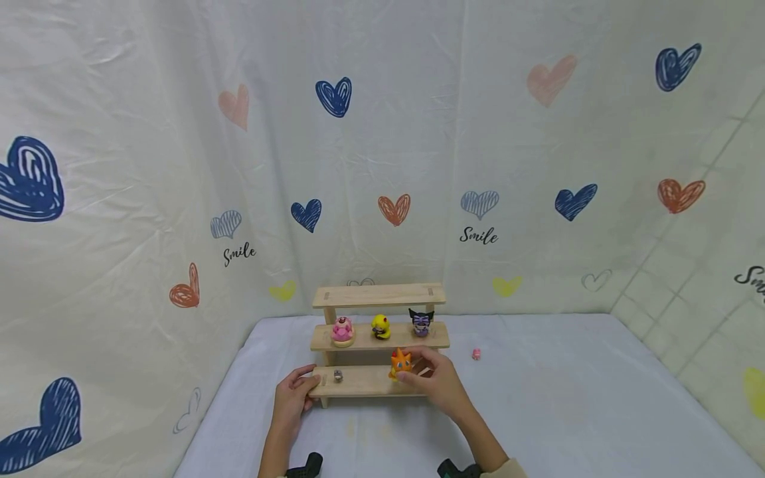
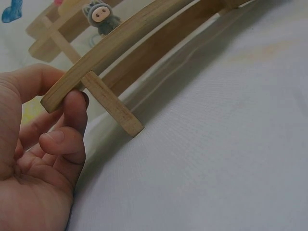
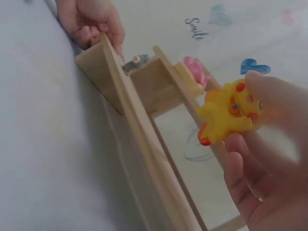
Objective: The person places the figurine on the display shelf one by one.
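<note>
A three-tier wooden display stand (image 1: 364,385) stands on the white-covered table. My left hand (image 1: 293,393) grips the left end of its lowest board, thumb above and fingers below in the left wrist view. My right hand (image 1: 441,386) pinches a yellow and orange toy figurine (image 3: 228,113) between thumb and fingers, over the right part of that board. Whether the figurine touches the board is unclear. A small grey figurine (image 2: 102,18) stands near the board's left end. On the middle tier are a pink figurine (image 1: 342,331), a yellow one (image 1: 380,326) and a black-and-purple one (image 1: 421,322).
A tiny pink figurine (image 1: 476,354) sits on the table (image 1: 556,398), right of the stand. Behind the table hangs a white curtain (image 1: 406,146) printed with hearts. The stand's top board (image 1: 379,295) rises at the back.
</note>
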A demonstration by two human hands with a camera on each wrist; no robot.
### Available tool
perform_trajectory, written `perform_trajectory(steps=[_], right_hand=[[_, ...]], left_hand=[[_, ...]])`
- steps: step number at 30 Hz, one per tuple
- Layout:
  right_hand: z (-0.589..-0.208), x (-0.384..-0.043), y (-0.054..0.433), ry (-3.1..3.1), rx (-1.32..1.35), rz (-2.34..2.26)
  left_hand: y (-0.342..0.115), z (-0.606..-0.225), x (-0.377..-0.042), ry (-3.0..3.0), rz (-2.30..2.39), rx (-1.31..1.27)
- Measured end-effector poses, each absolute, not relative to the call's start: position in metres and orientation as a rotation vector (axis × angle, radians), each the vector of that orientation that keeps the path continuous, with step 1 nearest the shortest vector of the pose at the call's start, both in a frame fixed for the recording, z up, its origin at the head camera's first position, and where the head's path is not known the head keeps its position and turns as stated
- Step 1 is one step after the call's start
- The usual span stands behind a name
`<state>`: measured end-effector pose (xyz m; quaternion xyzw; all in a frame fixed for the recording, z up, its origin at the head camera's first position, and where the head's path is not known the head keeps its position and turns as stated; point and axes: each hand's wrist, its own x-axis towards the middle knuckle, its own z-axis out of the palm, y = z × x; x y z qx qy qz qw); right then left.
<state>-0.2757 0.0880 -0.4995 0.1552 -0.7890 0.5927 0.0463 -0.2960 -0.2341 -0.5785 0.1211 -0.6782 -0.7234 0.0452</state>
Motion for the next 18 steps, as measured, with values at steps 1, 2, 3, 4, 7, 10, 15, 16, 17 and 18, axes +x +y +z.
perform_trajectory(steps=[1, 2, 3, 4, 7, 10, 15, 16, 17, 18], right_hand=[[-0.501, -0.276, 0.086, -2.411, 0.472, 1.815], [-0.502, -0.275, 0.084, -2.407, 0.474, 1.82], [-0.503, -0.275, 0.083, -2.407, 0.475, 1.823], [-0.505, -0.275, 0.081, -2.413, 0.474, 1.817], [-0.509, -0.275, 0.075, -2.408, 0.483, 1.821], [-0.513, -0.274, 0.068, -2.396, 0.478, 1.823], [-0.521, -0.273, 0.058, -2.393, 0.425, 1.82], [-0.522, -0.273, 0.056, -2.396, 0.417, 1.816], [-0.524, -0.273, 0.055, -2.393, 0.42, 1.811], [-0.525, -0.273, 0.053, -2.394, 0.419, 1.805]], left_hand=[[-0.234, -0.579, -0.296, -2.073, -2.209, 0.367], [-0.234, -0.579, -0.296, -2.071, -2.21, 0.368], [-0.234, -0.579, -0.296, -2.071, -2.212, 0.368], [-0.234, -0.579, -0.296, -2.07, -2.214, 0.367], [-0.235, -0.58, -0.296, -2.069, -2.215, 0.364], [-0.235, -0.581, -0.297, -2.063, -2.221, 0.365], [-0.235, -0.58, -0.296, -2.07, -2.217, 0.363], [-0.235, -0.58, -0.296, -2.071, -2.217, 0.362], [-0.235, -0.58, -0.296, -2.074, -2.215, 0.361], [-0.235, -0.58, -0.296, -2.074, -2.215, 0.361]])
